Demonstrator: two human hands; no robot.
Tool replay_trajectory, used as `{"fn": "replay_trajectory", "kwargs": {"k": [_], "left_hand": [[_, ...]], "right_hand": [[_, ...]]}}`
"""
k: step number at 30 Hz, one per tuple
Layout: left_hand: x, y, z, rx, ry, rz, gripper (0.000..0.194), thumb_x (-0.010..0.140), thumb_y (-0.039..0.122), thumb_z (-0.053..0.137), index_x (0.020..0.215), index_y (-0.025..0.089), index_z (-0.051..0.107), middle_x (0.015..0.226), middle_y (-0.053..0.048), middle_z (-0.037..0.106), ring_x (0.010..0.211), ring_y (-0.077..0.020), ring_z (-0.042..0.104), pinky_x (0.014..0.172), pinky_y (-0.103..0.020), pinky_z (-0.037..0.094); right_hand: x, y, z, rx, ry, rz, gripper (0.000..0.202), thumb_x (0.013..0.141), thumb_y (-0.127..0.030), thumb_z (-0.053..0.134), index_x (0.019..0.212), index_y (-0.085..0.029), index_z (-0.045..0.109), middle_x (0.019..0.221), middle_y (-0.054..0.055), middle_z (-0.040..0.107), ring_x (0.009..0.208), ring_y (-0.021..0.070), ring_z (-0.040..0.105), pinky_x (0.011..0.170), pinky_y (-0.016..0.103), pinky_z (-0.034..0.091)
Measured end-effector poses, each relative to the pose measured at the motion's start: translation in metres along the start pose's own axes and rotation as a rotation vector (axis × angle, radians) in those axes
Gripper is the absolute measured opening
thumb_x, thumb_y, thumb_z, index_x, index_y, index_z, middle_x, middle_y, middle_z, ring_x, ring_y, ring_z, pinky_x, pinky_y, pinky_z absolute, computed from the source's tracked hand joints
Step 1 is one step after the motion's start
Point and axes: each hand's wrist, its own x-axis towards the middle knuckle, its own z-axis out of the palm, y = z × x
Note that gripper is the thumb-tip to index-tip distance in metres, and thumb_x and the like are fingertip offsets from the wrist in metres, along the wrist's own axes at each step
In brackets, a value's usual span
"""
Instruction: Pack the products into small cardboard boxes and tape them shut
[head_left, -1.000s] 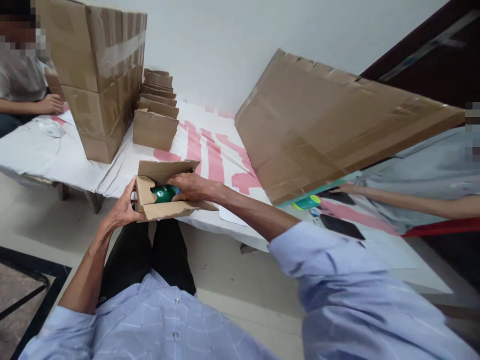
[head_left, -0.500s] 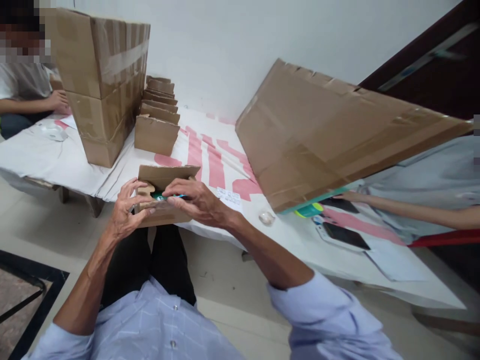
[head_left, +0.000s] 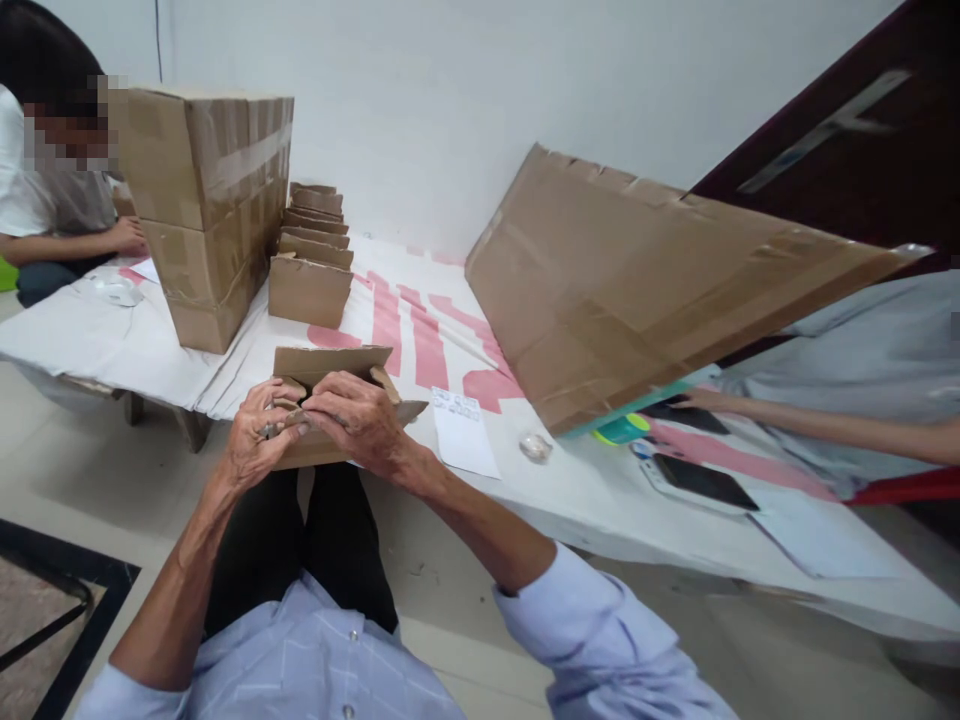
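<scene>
A small open cardboard box point(head_left: 330, 360) stands at the near edge of the table, its back flap upright. My left hand point(head_left: 251, 440) grips its left side and front edge, thumb in front and fingers over the flaps. With fingers bent together, my right hand point(head_left: 364, 425) pinches the front flap close to my left fingertips. A pointed flap end sticks out to the right of that hand. The inside of the box is mostly hidden behind my fingers and the flaps.
Several small cardboard boxes point(head_left: 311, 290) stand in a row beside a tall taped carton stack point(head_left: 217, 220). A large cardboard panel point(head_left: 660, 290) leans to the right. A paper sheet point(head_left: 469, 445), a small clear bundle point(head_left: 535, 447) and a white device point(head_left: 697, 485) lie on the table. People sit at both sides.
My right hand has left the green and blue contents of the box and closed on the front flap. The front flap has come up between my hands. The view has shifted slightly.
</scene>
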Motion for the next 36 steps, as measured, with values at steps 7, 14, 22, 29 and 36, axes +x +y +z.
{"fn": "replay_trajectory", "kwargs": {"k": [7, 14, 22, 29, 36], "left_hand": [[-0.002, 0.004, -0.005, -0.089, 0.035, -0.015, 0.019, 0.098, 0.037, 0.070, 0.087, 0.026, 0.080, 0.114, -0.010, 0.079, 0.122, -0.0295, 0.069, 0.116, -0.057, 0.052], [-0.001, 0.007, -0.002, -0.117, 0.056, -0.089, 0.026, 0.098, 0.043, 0.067, 0.083, 0.025, 0.077, 0.108, -0.009, 0.079, 0.112, -0.0284, 0.072, 0.107, -0.049, 0.057], [0.011, 0.002, -0.004, -0.060, 0.173, -0.168, 0.027, 0.093, 0.044, 0.067, 0.077, 0.024, 0.074, 0.100, -0.006, 0.078, 0.098, -0.0251, 0.072, 0.093, -0.038, 0.059], [0.019, 0.001, 0.004, -0.002, 0.158, -0.169, 0.025, 0.096, 0.044, 0.067, 0.082, 0.025, 0.075, 0.102, -0.005, 0.077, 0.105, -0.0257, 0.072, 0.098, -0.038, 0.056], [0.008, 0.004, 0.016, 0.058, 0.040, -0.064, 0.021, 0.095, 0.044, 0.068, 0.092, 0.025, 0.074, 0.114, -0.008, 0.078, 0.119, -0.0286, 0.070, 0.110, -0.046, 0.054]], "right_hand": [[-0.008, -0.003, 0.007, -0.228, 0.082, -0.082, 0.027, 0.110, -0.016, 0.055, 0.095, -0.022, 0.076, 0.093, 0.006, 0.074, 0.087, 0.0193, 0.061, 0.079, 0.035, 0.046], [-0.028, 0.004, 0.029, -0.185, 0.095, -0.051, 0.024, 0.109, -0.016, 0.055, 0.099, -0.022, 0.076, 0.097, 0.008, 0.077, 0.088, 0.0209, 0.067, 0.079, 0.036, 0.050], [-0.031, -0.009, 0.047, -0.209, 0.008, -0.003, 0.017, 0.105, -0.013, 0.061, 0.098, -0.022, 0.074, 0.103, 0.008, 0.077, 0.092, 0.0201, 0.070, 0.086, 0.035, 0.056], [-0.052, -0.020, 0.021, -0.020, 0.212, 0.173, 0.019, 0.106, -0.016, 0.058, 0.093, -0.020, 0.070, 0.096, 0.009, 0.074, 0.093, 0.0192, 0.070, 0.087, 0.032, 0.060], [-0.070, -0.013, 0.010, 0.166, 0.325, 0.294, 0.017, 0.107, -0.018, 0.057, 0.096, -0.021, 0.070, 0.102, 0.010, 0.075, 0.099, 0.0225, 0.071, 0.093, 0.041, 0.061]]}}
